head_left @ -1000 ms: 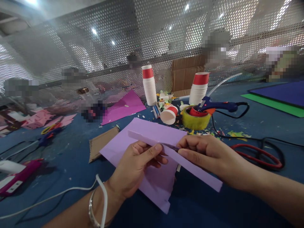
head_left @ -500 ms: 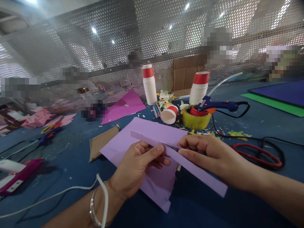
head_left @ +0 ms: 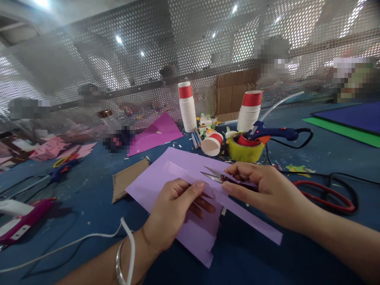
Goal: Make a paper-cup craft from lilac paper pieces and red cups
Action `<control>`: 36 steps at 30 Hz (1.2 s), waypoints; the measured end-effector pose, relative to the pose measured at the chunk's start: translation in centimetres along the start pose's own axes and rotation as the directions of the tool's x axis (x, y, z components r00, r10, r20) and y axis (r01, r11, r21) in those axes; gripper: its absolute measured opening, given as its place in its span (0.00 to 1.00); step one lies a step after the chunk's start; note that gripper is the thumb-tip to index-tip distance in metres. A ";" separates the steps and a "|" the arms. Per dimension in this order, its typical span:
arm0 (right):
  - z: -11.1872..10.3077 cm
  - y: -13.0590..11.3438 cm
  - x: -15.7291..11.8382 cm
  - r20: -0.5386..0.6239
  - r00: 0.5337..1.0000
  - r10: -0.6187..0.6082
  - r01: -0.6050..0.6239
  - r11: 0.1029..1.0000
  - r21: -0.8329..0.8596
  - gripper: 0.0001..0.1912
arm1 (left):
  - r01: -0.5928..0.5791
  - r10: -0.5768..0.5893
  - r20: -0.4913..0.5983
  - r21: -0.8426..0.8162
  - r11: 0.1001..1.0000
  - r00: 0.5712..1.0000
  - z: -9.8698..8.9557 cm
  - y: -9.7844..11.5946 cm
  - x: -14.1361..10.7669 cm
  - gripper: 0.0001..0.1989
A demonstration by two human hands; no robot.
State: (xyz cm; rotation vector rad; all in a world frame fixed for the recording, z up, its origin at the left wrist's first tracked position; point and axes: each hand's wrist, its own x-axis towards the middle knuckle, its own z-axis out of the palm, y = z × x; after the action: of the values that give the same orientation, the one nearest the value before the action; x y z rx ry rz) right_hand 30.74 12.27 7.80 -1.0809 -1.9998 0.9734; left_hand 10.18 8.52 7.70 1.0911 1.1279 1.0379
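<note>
Between right fingers [head_left: 239, 191], partly hidden scissors [head_left: 216, 179], blades [head_left: 213, 171] apart

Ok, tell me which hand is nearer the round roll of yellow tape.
Right. The right hand is just in front of the yellow tape roll; the left hand is farther off, to its left and nearer the camera.

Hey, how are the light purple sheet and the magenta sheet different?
Color: the purple sheet is pale, the magenta sheet far more vivid. Position: the purple sheet lies nearer, partly hidden by the left hand; the magenta sheet lies farther back. Both rest on the blue table.
</note>
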 end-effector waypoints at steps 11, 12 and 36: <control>0.8 -0.4 -0.1 0.130 0.989 0.064 -0.098 0.956 0.276 0.13 | -0.023 0.022 0.024 0.063 0.998 0.999 0.2 -0.5 -0.2 0.15; 0.8 -0.4 -0.1 0.133 0.989 0.069 -0.105 0.953 0.285 0.14 | -0.026 0.025 0.025 0.044 0.999 0.999 0.2 -0.5 -0.2 0.14; 0.5 1.2 -0.3 -0.061 0.997 -0.052 0.018 0.887 -0.462 0.14 | -0.036 0.036 -0.009 -0.008 0.999 0.999 -0.4 0.7 -0.2 0.10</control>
State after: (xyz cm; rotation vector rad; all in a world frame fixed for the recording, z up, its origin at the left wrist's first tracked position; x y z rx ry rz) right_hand 30.92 12.31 6.42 -1.2990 -2.2422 0.4313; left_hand 9.71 8.53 8.38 1.1045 1.1138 1.0758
